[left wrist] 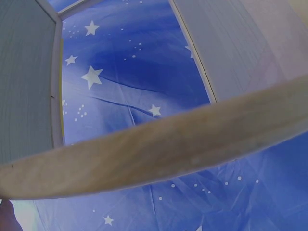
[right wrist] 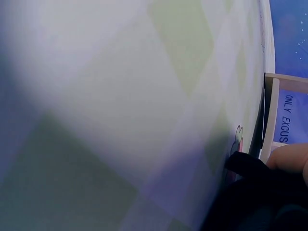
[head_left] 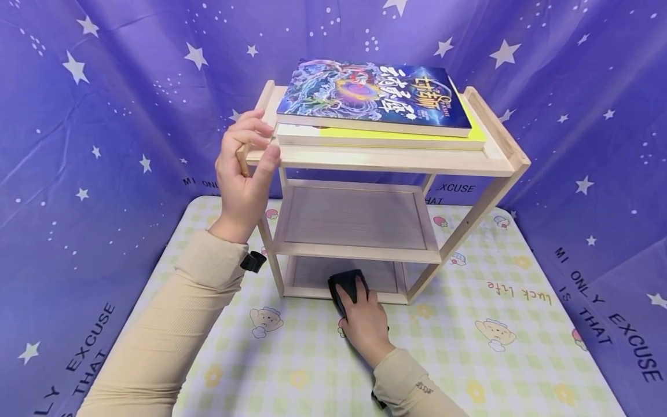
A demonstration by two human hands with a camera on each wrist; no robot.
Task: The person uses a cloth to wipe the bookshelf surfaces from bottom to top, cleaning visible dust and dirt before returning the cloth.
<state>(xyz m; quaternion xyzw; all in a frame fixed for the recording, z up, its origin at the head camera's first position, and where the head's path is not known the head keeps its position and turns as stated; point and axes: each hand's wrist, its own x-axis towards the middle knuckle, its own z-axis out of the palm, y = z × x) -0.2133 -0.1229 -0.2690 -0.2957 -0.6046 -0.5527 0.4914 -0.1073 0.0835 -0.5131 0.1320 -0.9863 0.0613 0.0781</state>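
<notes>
While books (head_left: 377, 98) top the rack (head_left: 359, 251), cloth (head_left: 348, 280) below; right hand (head_left: 367, 324) holding it.

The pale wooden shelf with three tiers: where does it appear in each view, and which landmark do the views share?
Head: the pale wooden three-tier shelf stands near the centre.
Left wrist: its blurred wooden bar crosses the lower half, with boards at left and upper right.
Right wrist: part of its frame shows at the right edge.
Shared landmark: the blue-purple curtain with white dots.
</notes>
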